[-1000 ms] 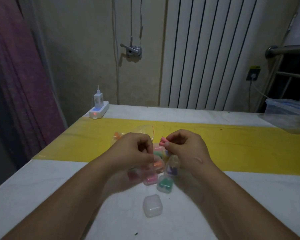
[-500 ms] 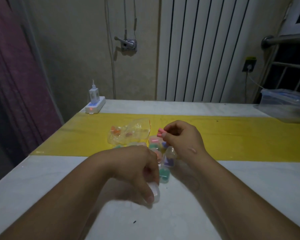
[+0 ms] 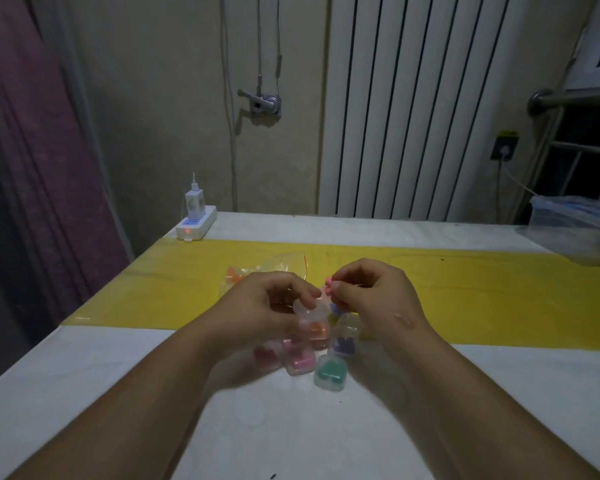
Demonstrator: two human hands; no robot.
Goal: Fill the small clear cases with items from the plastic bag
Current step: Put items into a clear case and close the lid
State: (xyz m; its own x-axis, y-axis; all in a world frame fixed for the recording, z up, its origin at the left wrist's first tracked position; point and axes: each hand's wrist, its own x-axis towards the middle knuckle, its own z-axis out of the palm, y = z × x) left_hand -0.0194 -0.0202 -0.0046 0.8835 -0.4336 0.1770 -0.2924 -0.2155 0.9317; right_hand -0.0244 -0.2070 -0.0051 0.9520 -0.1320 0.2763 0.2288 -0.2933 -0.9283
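Observation:
My left hand (image 3: 271, 306) holds a small clear empty case (image 3: 310, 310) lifted above the table. Close to its right, my right hand (image 3: 371, 289) pinches small pink items (image 3: 328, 285) at its fingertips. Behind my left hand lies the clear plastic bag (image 3: 257, 275) with orange pieces inside, on the yellow strip. Below my hands sits a cluster of filled cases: a green one (image 3: 329, 375), a pink one (image 3: 300, 362), a purple one (image 3: 343, 342) and an orange one (image 3: 317, 332).
A white power strip (image 3: 196, 226) with a charger stands at the table's far left corner. A clear plastic storage box (image 3: 575, 226) sits at the far right. A yellow strip (image 3: 499, 292) crosses the white table (image 3: 84, 375). A radiator lines the wall behind.
My left hand reached down to the empty case near the front, picked it up and brought it up beside my right hand, which has kept the pink items.

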